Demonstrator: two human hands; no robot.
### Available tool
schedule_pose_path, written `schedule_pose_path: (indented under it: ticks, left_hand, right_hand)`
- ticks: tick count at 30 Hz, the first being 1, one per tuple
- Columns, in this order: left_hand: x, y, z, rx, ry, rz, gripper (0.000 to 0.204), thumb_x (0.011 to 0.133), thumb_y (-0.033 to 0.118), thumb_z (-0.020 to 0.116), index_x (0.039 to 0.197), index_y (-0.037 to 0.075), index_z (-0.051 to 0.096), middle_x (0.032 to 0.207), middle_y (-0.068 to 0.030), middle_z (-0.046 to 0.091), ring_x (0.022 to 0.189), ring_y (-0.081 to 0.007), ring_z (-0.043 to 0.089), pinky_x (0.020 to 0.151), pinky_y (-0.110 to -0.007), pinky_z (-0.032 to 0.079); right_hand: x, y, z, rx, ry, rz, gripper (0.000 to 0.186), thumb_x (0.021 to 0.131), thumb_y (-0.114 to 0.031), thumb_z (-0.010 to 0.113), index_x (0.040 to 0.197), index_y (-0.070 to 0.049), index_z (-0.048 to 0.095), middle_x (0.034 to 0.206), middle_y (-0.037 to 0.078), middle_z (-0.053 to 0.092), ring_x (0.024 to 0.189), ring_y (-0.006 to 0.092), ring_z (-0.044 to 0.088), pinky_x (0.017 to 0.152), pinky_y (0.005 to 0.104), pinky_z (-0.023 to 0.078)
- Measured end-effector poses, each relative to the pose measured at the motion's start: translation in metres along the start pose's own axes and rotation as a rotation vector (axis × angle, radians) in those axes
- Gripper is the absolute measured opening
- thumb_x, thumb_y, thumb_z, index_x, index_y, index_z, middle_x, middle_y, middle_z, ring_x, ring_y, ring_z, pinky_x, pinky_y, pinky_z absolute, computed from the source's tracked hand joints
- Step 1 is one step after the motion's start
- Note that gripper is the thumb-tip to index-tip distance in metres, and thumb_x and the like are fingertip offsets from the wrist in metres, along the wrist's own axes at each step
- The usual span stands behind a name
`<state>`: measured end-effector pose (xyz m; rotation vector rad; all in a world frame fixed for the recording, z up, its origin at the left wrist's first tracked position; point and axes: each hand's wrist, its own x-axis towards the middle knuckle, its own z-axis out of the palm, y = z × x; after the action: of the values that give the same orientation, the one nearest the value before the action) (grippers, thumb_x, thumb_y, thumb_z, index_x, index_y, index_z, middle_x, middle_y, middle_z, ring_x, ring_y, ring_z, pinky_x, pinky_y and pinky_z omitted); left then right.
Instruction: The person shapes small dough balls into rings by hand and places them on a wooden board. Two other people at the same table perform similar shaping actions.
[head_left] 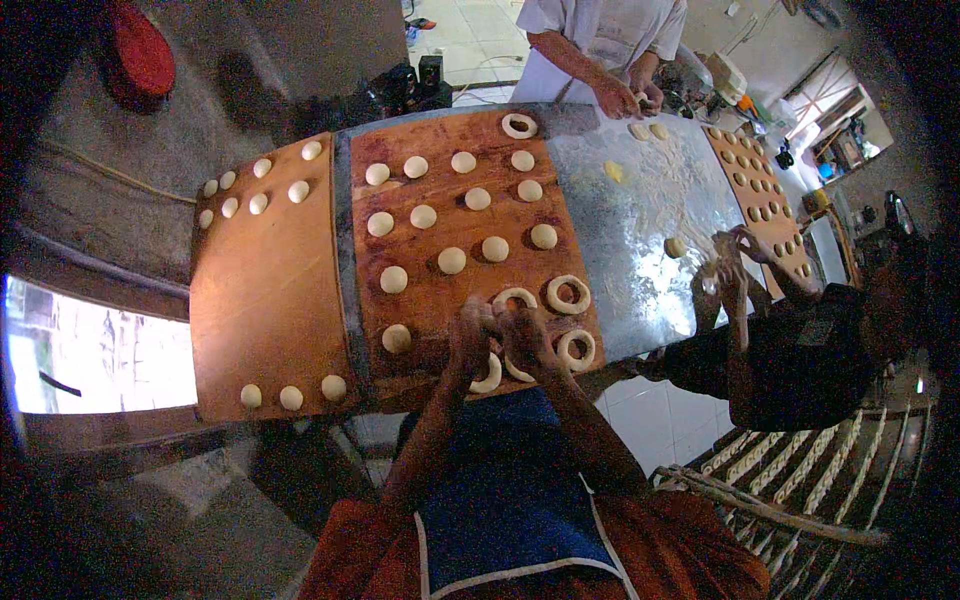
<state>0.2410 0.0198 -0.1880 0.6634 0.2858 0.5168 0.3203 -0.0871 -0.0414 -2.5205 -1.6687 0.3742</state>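
My left hand (470,340) and my right hand (527,340) meet above the near edge of a reddish-brown wooden board (430,315). Their fingers are curled in and pressed close together, and the fingertips are blurred, so whatever is between them is hidden. Just beyond my right hand lies a dough ring (515,292), partly covered by the fingers. More of a ring (487,385) shows below my left hand. To the right are two whole dough rings, one farther (568,309) and one nearer (576,367). Round dough balls (494,249) sit in loose rows on the board.
At left, another board (265,310) carries several dough balls. A floured metal surface (640,270) lies to the right. One co-worker (600,50) handles dough across the table; another (780,340) works at the right. Twisted dough strips (800,460) lie on a rack at lower right.
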Motion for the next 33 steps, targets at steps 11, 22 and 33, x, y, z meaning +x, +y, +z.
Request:
schedule_pose_path:
  ticks: [11,22,33]
  left_hand:
    - [-0.051,0.077,0.018,1.337,0.067,0.493,0.015,0.103,0.014,0.056,0.114,0.004,0.057,0.106,-0.014,0.059,0.1,-0.035,0.059,0.084,-0.047,0.048]
    - [-0.028,0.137,0.058,1.658,0.316,0.511,0.025,0.099,0.017,0.064,0.118,0.002,0.061,0.107,-0.0212,0.059,0.106,-0.0457,0.056,0.09,-0.058,0.046]
    - [-0.053,0.131,0.023,1.719,0.408,0.433,0.032,0.096,0.031,0.069,0.115,0.006,0.065,0.115,-0.0177,0.064,0.115,-0.0407,0.057,0.099,-0.054,0.047]
  right_hand:
    - [-0.01,0.006,0.01,0.346,0.225,-0.164,0.043,0.084,-0.018,0.076,0.122,-0.004,0.061,0.121,0.015,0.062,0.109,0.0345,0.062,0.091,0.0491,0.052]
    - [-0.027,-0.009,-0.041,0.325,0.397,0.107,0.088,0.089,-0.038,0.08,0.152,0.003,0.035,0.136,0.027,0.057,0.117,0.0445,0.062,0.097,0.048,0.052]
    - [-0.094,0.175,-0.057,0.456,0.541,0.566,0.058,0.088,-0.023,0.081,0.137,-0.004,0.057,0.1,0.017,0.069,0.084,0.0323,0.068,0.075,0.0441,0.055]
